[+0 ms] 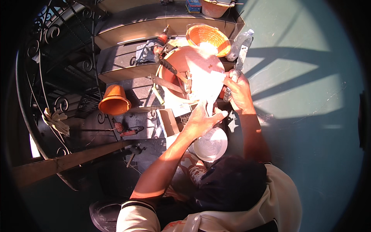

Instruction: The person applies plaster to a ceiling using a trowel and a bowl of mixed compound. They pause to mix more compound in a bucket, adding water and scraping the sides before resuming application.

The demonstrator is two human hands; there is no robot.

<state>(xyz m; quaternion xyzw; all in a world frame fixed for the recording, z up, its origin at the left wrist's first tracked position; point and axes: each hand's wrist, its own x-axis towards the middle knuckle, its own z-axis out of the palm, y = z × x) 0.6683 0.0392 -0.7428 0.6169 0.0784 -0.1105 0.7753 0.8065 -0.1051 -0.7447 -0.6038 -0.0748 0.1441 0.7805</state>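
Note:
My left hand (203, 120) is closed round the lower part of a pale piece (210, 98), washed out by sunlight. My right hand (237, 91) grips a grey, spattered tool (228, 94) beside that piece's upper right. Both are over a wide pink bucket (176, 60), where flat blades (168, 85) and dark handles lie. A round whitish bowl (210, 145) is below my hands, next to an open box (167, 123). Behind stand an orange bucket (197, 33) and plastic bottles (235, 46).
Stairs (127, 27) hold red power tools (162, 38), a small orange bucket (114, 104) and another bucket (214, 8). An ornate iron railing (58, 104) runs along the left, with a long board (65, 162) across the lower left. A pale green wall (301, 108) is at right.

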